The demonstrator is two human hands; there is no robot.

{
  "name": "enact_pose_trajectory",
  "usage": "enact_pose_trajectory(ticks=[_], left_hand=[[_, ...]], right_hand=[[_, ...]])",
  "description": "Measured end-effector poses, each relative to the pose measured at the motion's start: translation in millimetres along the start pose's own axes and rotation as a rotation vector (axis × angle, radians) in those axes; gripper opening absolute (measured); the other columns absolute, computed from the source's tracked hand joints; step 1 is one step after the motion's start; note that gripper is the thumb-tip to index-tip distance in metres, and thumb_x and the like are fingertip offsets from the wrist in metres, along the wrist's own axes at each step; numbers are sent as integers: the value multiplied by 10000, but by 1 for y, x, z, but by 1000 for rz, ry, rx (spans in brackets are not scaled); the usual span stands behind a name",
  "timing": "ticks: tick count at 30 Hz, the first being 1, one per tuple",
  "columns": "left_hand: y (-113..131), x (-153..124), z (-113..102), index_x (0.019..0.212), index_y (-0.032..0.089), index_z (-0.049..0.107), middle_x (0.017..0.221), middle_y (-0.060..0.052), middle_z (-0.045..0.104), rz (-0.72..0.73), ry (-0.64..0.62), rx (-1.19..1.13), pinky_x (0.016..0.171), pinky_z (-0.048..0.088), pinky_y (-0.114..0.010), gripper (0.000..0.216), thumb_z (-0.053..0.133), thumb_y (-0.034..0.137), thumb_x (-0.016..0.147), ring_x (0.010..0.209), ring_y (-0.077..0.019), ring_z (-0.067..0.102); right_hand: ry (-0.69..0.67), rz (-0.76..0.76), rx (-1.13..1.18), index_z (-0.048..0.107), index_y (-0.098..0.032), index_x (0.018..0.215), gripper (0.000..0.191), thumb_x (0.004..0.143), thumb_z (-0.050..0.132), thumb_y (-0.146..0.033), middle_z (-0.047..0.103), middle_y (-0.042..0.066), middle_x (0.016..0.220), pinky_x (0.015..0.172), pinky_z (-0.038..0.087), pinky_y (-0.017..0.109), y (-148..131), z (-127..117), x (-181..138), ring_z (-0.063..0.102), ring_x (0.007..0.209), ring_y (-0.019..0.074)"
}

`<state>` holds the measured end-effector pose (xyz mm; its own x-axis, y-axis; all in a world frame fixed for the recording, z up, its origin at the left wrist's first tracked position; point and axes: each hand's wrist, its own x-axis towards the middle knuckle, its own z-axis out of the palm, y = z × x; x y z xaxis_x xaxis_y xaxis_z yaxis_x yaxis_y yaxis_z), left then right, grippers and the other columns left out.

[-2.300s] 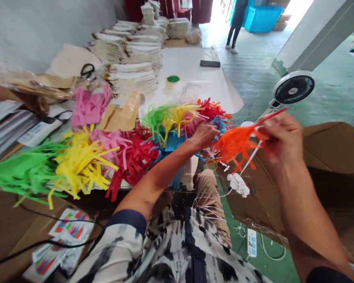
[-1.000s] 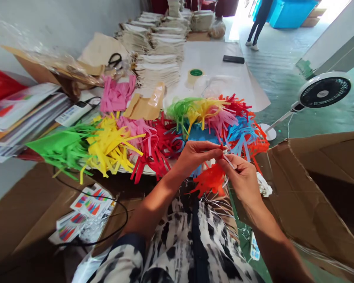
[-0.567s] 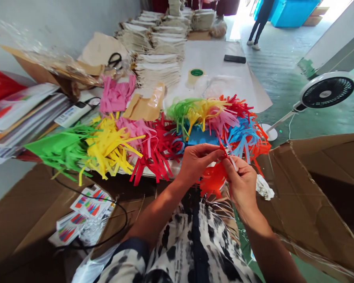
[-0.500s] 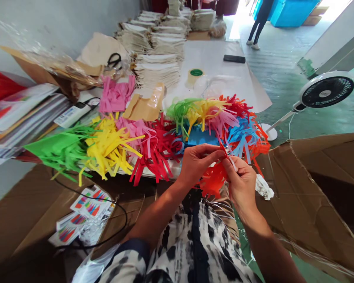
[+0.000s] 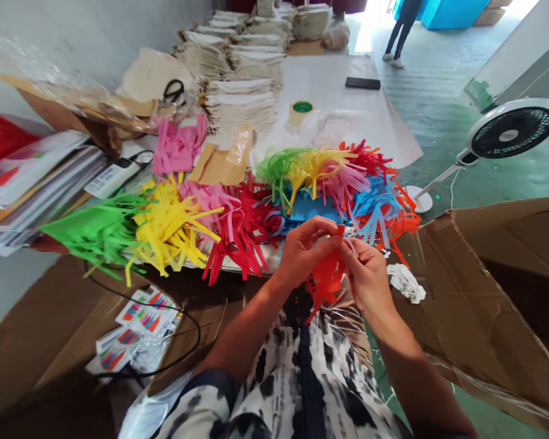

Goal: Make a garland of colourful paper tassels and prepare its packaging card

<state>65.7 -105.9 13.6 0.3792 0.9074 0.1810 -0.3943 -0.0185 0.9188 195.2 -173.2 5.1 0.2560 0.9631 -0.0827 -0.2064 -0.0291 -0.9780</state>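
Observation:
An orange-red fringed paper tassel (image 5: 326,281) hangs between my hands, strips pointing down, above my lap. My left hand (image 5: 307,253) pinches its top end between thumb and fingers. Close beside it, my right hand (image 5: 368,273) is closed at the tassel's upper right edge, with a thin pale strip at its fingertips. Just right of that hand is a small white scrap (image 5: 385,253), above a crumpled white wad (image 5: 407,283). Beyond my hands lie blue tassel sheets (image 5: 313,210) and a blue fringed bunch (image 5: 377,204). My fingers hide the tassel's top.
Green (image 5: 96,228), yellow (image 5: 167,222) and red (image 5: 251,238) fringe bunches line the table's near edge. Tape (image 5: 302,110), scissors (image 5: 174,91) and stacked pale bundles (image 5: 242,100) lie farther back. A fan (image 5: 510,134) stands right; open cardboard (image 5: 480,292) flanks me. A person (image 5: 401,33) stands beyond.
The white piece at my right fingers has gone from them; a white scrap now shows beside that hand. The orange-red tassel has turned and hangs narrower and longer. The view has shifted slightly.

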Motion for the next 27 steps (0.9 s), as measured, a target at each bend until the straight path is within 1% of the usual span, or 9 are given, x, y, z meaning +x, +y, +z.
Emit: enact_pose_trajectory(ticks=[3, 5, 7, 9, 11, 14, 18, 22, 27], left_hand=[[2, 1, -9, 929, 217, 716, 954, -12, 724, -69, 35, -66, 866, 560, -278, 260, 872, 411, 856, 881, -132, 683], [3, 1, -15, 956, 215, 702, 986, -23, 747, -103, 45, -51, 888, 559, -282, 271, 851, 426, 876, 924, -146, 703], [4, 1, -18, 960, 209, 707, 998, -30, 754, -126, 46, 7, 884, 552, -273, 280, 847, 437, 878, 929, -146, 702], [5, 1, -20, 961, 204, 725, 973, -24, 743, -141, 47, 51, 842, 542, -256, 281, 847, 444, 876, 881, -132, 682], [4, 2, -20, 955, 206, 736, 939, -14, 727, -157, 49, 74, 799, 535, -246, 287, 847, 456, 871, 833, -122, 657], [2, 3, -19, 939, 206, 738, 921, -19, 719, -168, 20, 127, 771, 537, -248, 308, 839, 489, 870, 823, -132, 646], [1, 3, -18, 950, 205, 731, 933, -25, 718, -153, -40, 193, 793, 543, -258, 316, 797, 511, 905, 856, -144, 649], [3, 3, -17, 946, 211, 721, 930, -17, 704, -128, -91, 259, 839, 539, -277, 280, 787, 483, 921, 873, -146, 640], [5, 4, -14, 947, 232, 718, 937, -21, 705, -74, -99, 304, 879, 538, -309, 229, 769, 454, 939, 876, -157, 650]], right_hand=[[-3, -64, -250, 743, -224, 1104, 366, 936, 739, -549, 529, -34, 720, 609, 335, 279, -7, -8, -2, 424, 636, 139], [40, -151, -385, 705, -251, 1261, 392, 1007, 637, -542, 515, -27, 743, 621, 341, 296, -13, -12, -6, 447, 661, 161], [50, -231, -450, 639, -287, 1383, 388, 1079, 514, -492, 488, -26, 754, 633, 346, 316, -19, -14, -11, 453, 666, 172], [2, -279, -467, 560, -318, 1469, 393, 1107, 463, -432, 454, -37, 736, 624, 336, 333, -23, -14, -14, 432, 629, 169], [-83, -295, -469, 477, -332, 1532, 433, 1105, 477, -398, 423, -50, 705, 604, 323, 346, -25, -13, -15, 406, 591, 170], [-184, -276, -456, 387, -330, 1587, 517, 1088, 506, -388, 378, -64, 671, 579, 296, 355, -26, -11, -11, 369, 563, 175], [-245, -290, -538, 390, -314, 1587, 509, 1091, 494, -353, 362, -76, 639, 571, 259, 358, -28, -12, -5, 340, 538, 169], [-274, -306, -640, 345, -295, 1625, 540, 1100, 470, -311, 381, -80, 643, 564, 269, 358, -32, -17, -1, 366, 531, 163], [-268, -321, -726, 316, -281, 1654, 581, 1095, 472, -291, 396, -91, 619, 546, 266, 347, -35, -20, 0, 394, 498, 151]])
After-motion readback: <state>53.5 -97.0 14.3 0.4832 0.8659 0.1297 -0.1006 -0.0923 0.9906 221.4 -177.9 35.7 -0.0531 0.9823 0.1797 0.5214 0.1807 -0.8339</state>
